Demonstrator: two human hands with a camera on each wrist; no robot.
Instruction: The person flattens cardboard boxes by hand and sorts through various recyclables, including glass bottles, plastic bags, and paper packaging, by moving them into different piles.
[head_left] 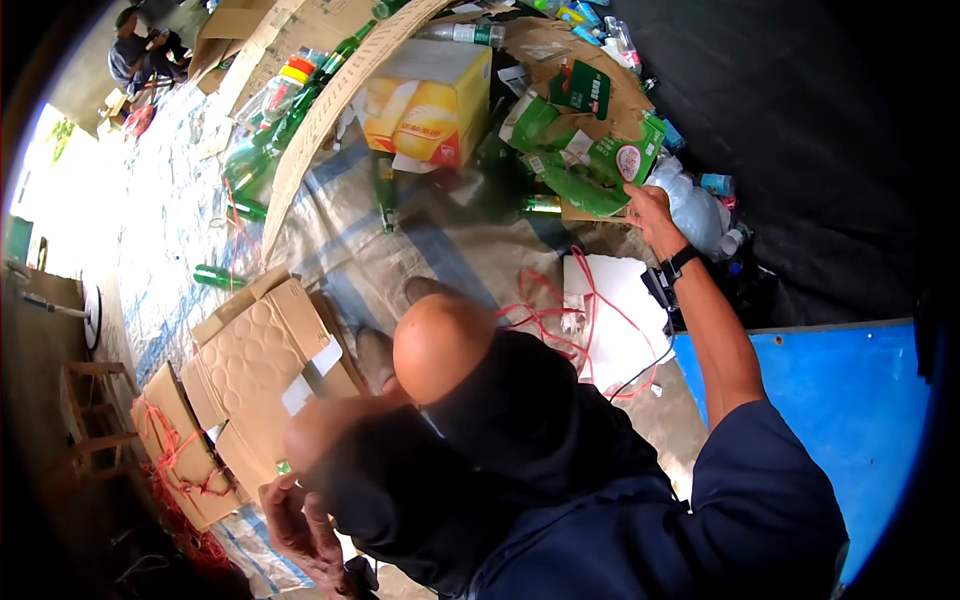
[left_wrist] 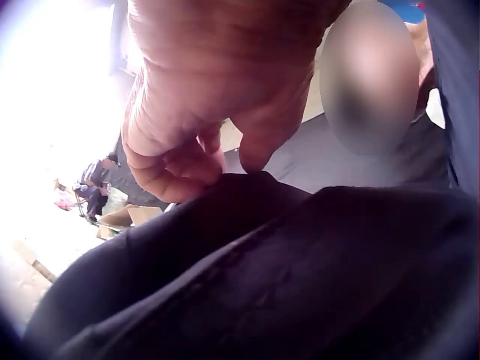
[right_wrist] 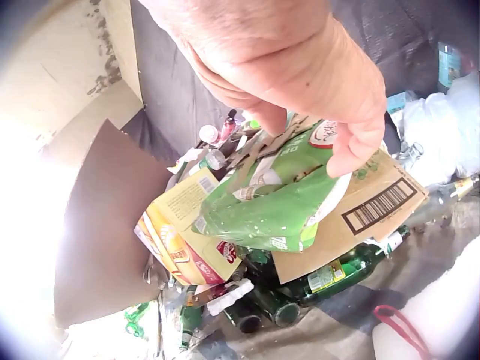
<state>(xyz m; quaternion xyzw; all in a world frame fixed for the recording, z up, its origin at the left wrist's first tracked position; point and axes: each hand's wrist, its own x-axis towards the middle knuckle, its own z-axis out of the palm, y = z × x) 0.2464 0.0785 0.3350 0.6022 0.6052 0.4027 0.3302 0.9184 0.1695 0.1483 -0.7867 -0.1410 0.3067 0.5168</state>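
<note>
The right hand (head_left: 655, 222) is partly closed, its thumb and fingers pinching the near edge of a crumpled green printed sheet of packaging (head_left: 575, 188). In the right wrist view, the packaging hangs beneath the fingertips and overlaps a flat brown cardboard piece with a barcode-like print (right_wrist: 382, 212). Dark green glass bottles (right_wrist: 341, 276) lie under and beside that cardboard. Next to the packaging is a yellow and orange printed box (head_left: 425, 110), with a long, curved brown cardboard flap (head_left: 335, 105) on its far side from the hand. A pale translucent plastic bag (head_left: 693, 212) is just beside the right hand, and a white sheet (head_left: 628, 280) with red string (head_left: 535, 312) across it lies nearer the body.

The left hand (head_left: 310, 535) is near the person's knee, fingers loosely bent and apart from the thumb, with nothing visible in its grasp. Its fingertips are close to the dark trousers (head_left: 400, 500); contact is unclear. Beyond it, flattened brown cardboard (head_left: 255, 365) lies on a blue-striped floor sheet (head_left: 345, 225).
</note>
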